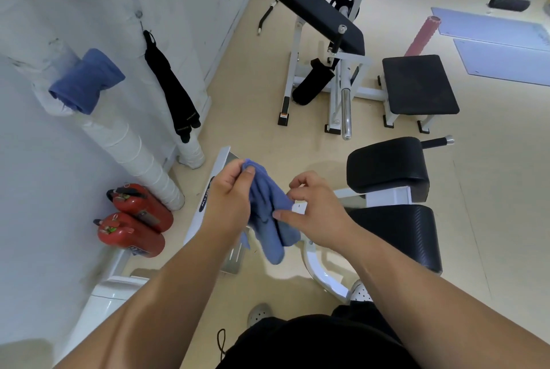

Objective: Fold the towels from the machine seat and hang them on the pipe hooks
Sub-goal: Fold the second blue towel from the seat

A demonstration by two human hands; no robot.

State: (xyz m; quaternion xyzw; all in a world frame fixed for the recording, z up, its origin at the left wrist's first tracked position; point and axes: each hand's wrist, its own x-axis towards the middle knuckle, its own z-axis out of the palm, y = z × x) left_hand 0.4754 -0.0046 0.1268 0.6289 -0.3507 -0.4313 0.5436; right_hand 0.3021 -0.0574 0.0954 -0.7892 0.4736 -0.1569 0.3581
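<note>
The blue towel (pixel 268 219) hangs between the hands, long axis running from 11 o'clock down to 5 o'clock; the left hand (pixel 232 193) pinches its top corner with curled fingers, the right hand (pixel 315 210) nips its side edge between thumb and bent fingers. The pipe (pixel 131 148) stands off at 10 o'clock, nearer the left hand, one hung towel (pixel 86 81) on it. A free hook is too small to make out, and the held towel's folds are blurred

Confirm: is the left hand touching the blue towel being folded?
Touching. The head view shows the left hand pinching the top corner of the blue towel between thumb and fingers.
</note>
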